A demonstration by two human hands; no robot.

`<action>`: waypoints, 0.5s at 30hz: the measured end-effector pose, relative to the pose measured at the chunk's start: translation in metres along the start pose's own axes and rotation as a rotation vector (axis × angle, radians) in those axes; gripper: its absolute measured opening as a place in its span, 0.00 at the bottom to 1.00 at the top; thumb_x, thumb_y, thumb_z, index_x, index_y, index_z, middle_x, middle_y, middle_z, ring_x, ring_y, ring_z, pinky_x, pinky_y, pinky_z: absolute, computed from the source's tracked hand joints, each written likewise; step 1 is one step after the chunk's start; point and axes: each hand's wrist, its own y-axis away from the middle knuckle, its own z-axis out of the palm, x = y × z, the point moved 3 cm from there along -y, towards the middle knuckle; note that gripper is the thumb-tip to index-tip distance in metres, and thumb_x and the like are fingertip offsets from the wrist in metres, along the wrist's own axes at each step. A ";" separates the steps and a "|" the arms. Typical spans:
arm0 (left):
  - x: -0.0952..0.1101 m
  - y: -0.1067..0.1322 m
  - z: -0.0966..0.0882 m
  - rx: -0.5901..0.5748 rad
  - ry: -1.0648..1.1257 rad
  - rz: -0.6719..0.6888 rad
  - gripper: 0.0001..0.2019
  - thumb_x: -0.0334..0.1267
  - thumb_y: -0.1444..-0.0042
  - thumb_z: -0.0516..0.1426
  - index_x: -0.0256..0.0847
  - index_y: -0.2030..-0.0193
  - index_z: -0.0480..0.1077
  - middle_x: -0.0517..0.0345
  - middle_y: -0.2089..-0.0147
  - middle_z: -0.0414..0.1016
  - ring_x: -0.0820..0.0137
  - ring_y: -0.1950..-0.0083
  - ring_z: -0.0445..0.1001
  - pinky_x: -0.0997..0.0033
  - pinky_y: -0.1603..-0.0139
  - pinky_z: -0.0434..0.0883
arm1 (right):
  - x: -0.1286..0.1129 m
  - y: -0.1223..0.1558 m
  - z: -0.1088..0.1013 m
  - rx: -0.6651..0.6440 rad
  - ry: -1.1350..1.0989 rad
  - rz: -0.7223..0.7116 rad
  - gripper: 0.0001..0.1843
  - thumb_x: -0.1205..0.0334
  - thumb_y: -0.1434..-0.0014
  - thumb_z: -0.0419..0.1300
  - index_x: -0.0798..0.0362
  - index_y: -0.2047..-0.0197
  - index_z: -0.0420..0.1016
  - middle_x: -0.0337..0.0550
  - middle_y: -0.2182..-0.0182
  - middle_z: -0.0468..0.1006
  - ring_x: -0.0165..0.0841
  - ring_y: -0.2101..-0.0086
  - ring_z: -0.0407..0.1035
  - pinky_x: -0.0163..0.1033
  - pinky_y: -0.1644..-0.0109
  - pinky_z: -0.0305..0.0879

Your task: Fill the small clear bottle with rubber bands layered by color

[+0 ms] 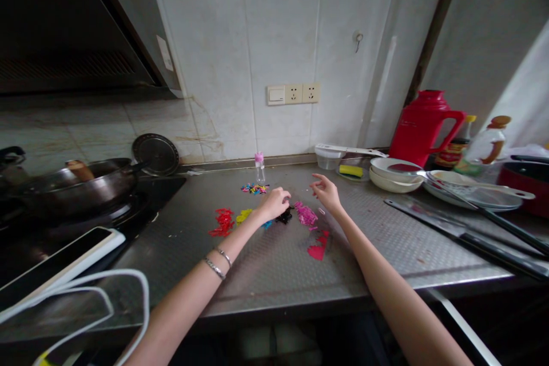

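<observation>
Small coloured pieces (254, 188) lie in separate heaps mid-frame on the steel table (266, 274), with red and yellow left of the left hand (274, 203), black just beneath it, and magenta and pinkish red beside the right hand (326, 194). Left fingers (286, 197) bunch narrowly downward, though whether they pinch anything cannot be told, while right fingers (317, 180) spread wide, holding nothing, near the magenta heap. Clear bottle (259, 170) with a pink cap stands just behind the heaps, a wok (77, 191) sits at left, and a red thermos jug (422, 128) stands at upper right.
</observation>
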 end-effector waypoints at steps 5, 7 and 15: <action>-0.082 0.018 -0.025 0.080 0.044 -0.182 0.14 0.30 0.52 0.50 0.39 0.62 0.73 0.53 0.63 0.74 0.70 0.64 0.71 0.72 0.59 0.66 | -0.003 0.004 0.007 -0.059 0.026 -0.016 0.24 0.62 0.53 0.52 0.57 0.50 0.64 0.41 0.72 0.73 0.25 0.81 0.65 0.31 0.77 0.62; -0.117 0.030 -0.036 0.118 0.047 -0.295 0.12 0.29 0.53 0.51 0.37 0.64 0.73 0.52 0.66 0.75 0.70 0.65 0.71 0.72 0.60 0.66 | -0.004 0.006 0.010 -0.092 0.040 -0.026 0.24 0.63 0.53 0.52 0.56 0.51 0.65 0.41 0.72 0.73 0.25 0.81 0.65 0.30 0.77 0.61; -0.186 0.074 -0.051 0.243 0.307 -0.706 0.10 0.29 0.54 0.51 0.34 0.65 0.70 0.53 0.70 0.73 0.76 0.78 0.67 0.79 0.79 0.63 | -0.004 0.011 0.022 -0.178 0.184 -0.088 0.24 0.66 0.53 0.52 0.55 0.50 0.64 0.38 0.73 0.73 0.25 0.79 0.65 0.31 0.71 0.62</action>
